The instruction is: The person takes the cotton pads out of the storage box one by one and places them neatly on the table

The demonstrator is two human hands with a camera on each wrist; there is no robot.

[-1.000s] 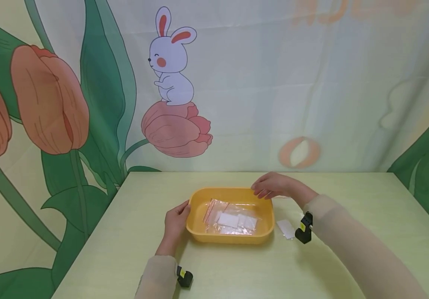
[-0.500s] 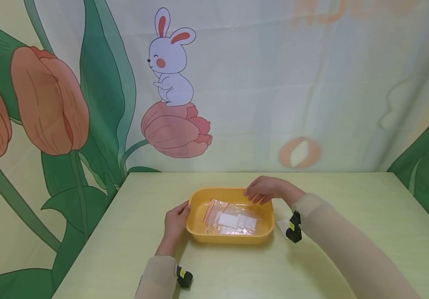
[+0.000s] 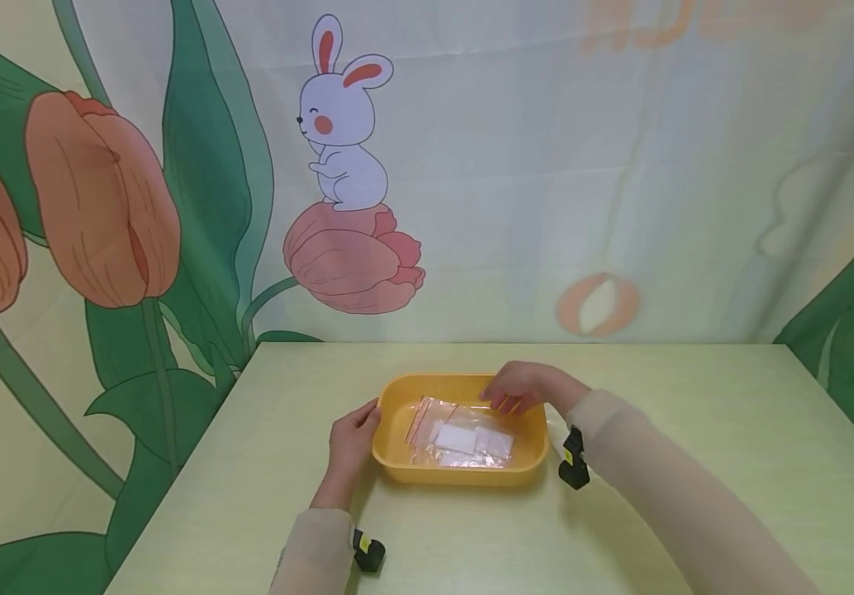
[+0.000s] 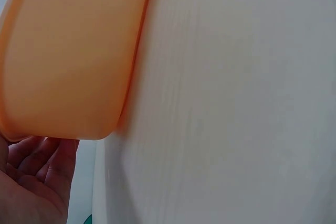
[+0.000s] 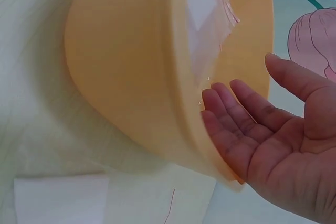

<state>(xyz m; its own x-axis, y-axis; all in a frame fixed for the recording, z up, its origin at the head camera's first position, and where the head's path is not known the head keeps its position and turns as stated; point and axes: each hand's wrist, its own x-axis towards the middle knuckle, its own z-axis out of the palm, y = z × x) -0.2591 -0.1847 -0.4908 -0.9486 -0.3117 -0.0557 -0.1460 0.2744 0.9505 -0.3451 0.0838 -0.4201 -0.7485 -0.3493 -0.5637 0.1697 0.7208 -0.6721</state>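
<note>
A yellow basin [image 3: 457, 476] stands on a pale table [image 3: 457, 541], with clear bags [image 3: 464, 438] holding white pieces lying inside it. A person's left hand [image 3: 351, 442] grips the basin's left end at the rim. The right hand [image 3: 519, 387] reaches over the far right corner into the basin, its fingers loosely bent and holding nothing; the bags lie nearer the person and to the left of its fingertips. Whether those fingers touch the rim is unclear.

The left wrist view shows the basin's outer wall with fingers curled at the rim, but not the bags. The right wrist view shows a white square [image 5: 60, 200] on the table beside the basin, and a thin red line [image 5: 170, 206] near it; from the head, the right wrist mostly covers that spot.
</note>
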